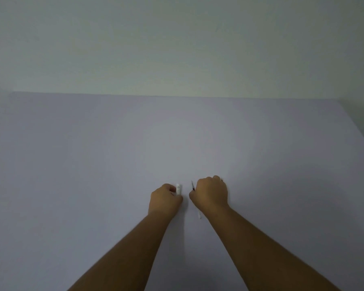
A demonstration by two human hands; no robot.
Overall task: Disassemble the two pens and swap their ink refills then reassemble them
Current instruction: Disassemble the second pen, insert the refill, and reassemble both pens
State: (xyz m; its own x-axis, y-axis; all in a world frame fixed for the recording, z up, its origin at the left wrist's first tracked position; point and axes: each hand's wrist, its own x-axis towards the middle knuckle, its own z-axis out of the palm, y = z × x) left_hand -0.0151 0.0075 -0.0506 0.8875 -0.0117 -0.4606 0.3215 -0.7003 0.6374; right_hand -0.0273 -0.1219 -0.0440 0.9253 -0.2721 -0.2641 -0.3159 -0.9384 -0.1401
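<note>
My left hand (165, 198) is closed around a white pen part (178, 189), whose upper end sticks out above the fingers. My right hand (210, 193) is closed on a thin pen piece; its dark pointed tip (192, 185) pokes out to the upper left and a white end (199, 215) shows below the wrist. The two hands sit side by side, a small gap apart, low over the pale lilac table (114, 164). Most of each pen piece is hidden inside the fists.
The table runs back to a plain pale wall (177, 49). Its far edge lies across the middle of the view and its right edge slants down at the far right. Both forearms reach in from the bottom.
</note>
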